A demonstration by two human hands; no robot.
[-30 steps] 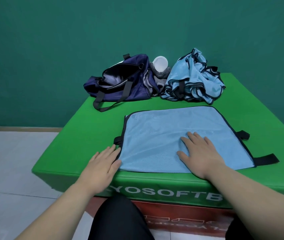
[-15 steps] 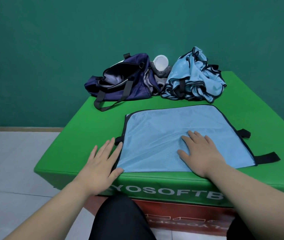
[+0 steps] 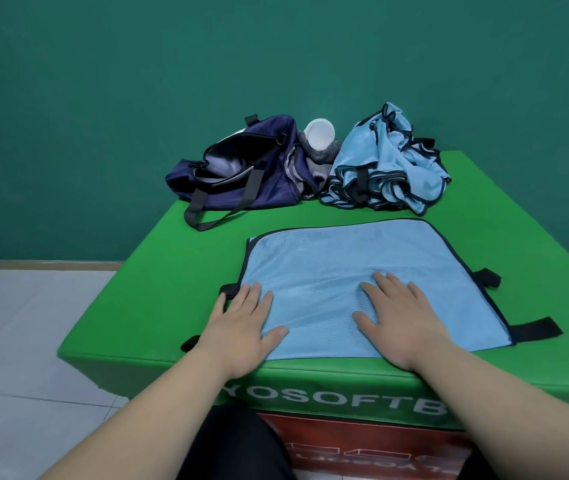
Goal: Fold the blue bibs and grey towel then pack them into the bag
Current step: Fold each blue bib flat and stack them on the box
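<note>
A light blue bib (image 3: 352, 265) with black trim and black straps lies flat on the green mat (image 3: 172, 282), near its front edge. My left hand (image 3: 241, 332) rests palm down on the bib's left front corner, fingers spread. My right hand (image 3: 402, 318) presses flat on the bib's middle front. A heap of crumpled blue bibs (image 3: 385, 168) sits at the back right. The dark navy bag (image 3: 241, 174) stands open at the back left. A grey towel (image 3: 317, 157) is bunched between the bag and the heap.
A white round object (image 3: 318, 135) sits on top of the grey towel. A green wall stands right behind the mat. The mat's left edge drops to a light tiled floor (image 3: 33, 341). My dark-clad knees are under the front edge.
My left hand has slid right from the bare mat onto the bib's left front corner. The right hand has stayed pressed on the bib.
</note>
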